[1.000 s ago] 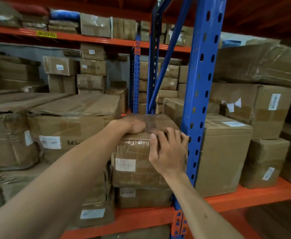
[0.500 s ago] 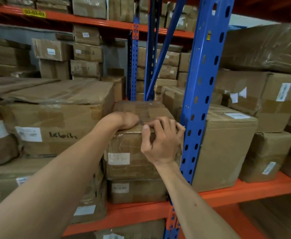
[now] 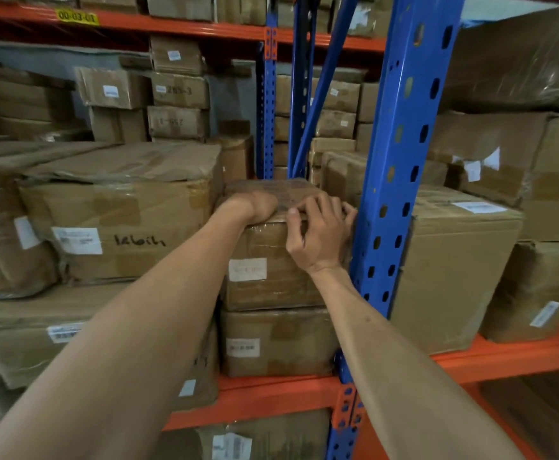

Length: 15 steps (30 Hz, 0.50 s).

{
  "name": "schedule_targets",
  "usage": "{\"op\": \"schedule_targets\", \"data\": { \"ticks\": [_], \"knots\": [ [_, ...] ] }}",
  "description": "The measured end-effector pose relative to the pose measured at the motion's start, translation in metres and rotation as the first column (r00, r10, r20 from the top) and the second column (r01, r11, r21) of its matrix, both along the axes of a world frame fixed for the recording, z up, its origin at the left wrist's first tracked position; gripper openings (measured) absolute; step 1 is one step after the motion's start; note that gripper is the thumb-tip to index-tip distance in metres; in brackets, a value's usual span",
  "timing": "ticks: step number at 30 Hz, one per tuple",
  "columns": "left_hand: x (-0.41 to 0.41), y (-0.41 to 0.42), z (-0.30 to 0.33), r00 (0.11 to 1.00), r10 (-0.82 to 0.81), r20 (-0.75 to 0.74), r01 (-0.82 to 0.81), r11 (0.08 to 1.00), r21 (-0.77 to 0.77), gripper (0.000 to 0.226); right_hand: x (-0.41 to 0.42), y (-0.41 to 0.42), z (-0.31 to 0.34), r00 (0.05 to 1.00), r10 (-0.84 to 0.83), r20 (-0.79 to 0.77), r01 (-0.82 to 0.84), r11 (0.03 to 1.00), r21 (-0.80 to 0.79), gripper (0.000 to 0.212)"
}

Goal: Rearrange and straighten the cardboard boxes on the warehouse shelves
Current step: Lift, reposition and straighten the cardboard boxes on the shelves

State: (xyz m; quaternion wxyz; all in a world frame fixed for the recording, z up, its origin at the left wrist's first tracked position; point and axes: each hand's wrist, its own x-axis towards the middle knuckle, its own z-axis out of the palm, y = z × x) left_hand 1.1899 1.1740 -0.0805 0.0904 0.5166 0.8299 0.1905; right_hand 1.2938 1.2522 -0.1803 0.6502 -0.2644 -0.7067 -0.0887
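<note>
A small plastic-wrapped cardboard box with a white label sits on top of a similar lower box on the orange shelf. My left hand lies bent over the small box's top front edge, its fingers hidden behind the wrist. My right hand grips the box's upper right front corner, fingers curled over the top, next to the blue upright post.
A large taped box marked in black ink stands tight to the left. A big brown box sits right of the post. More boxes fill the rear racks and the upper shelf. Another box lies below the shelf beam.
Both hands have stayed on the small box's top. The box sits a little farther back and to the left, and my view has dropped slightly.
</note>
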Motion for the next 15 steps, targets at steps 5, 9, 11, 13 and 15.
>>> {"op": "schedule_targets", "data": {
  "ticks": [5, 9, 11, 13, 15],
  "knots": [
    [-0.001, 0.000, -0.006, 0.996, 0.085, -0.003, -0.085, 0.992, 0.090, 0.042, 0.004, -0.008, 0.006, 0.999, 0.013, 0.052, -0.008, 0.996, -0.090, 0.033],
    [0.000, -0.009, -0.012, 0.993, 0.038, -0.108, -0.029, 0.996, 0.090, 0.041, 0.006, -0.014, 0.006, 0.999, 0.018, 0.047, -0.012, 0.991, -0.131, 0.030],
    [0.001, -0.015, -0.018, 0.981, 0.038, -0.191, -0.026, 0.998, 0.065, 0.040, 0.007, -0.014, -0.001, 0.998, -0.005, 0.063, 0.010, 0.997, -0.078, 0.029],
    [0.000, -0.015, -0.020, 0.972, 0.060, -0.227, -0.045, 0.997, 0.070, 0.046, 0.006, -0.008, -0.003, 0.998, -0.030, 0.052, 0.032, 0.999, -0.031, 0.031],
    [-0.003, -0.009, -0.018, 0.965, 0.076, -0.250, -0.058, 0.995, 0.078, 0.052, 0.000, -0.001, -0.005, 0.998, -0.058, 0.020, 0.058, 0.998, -0.004, 0.033]
  ]
}}
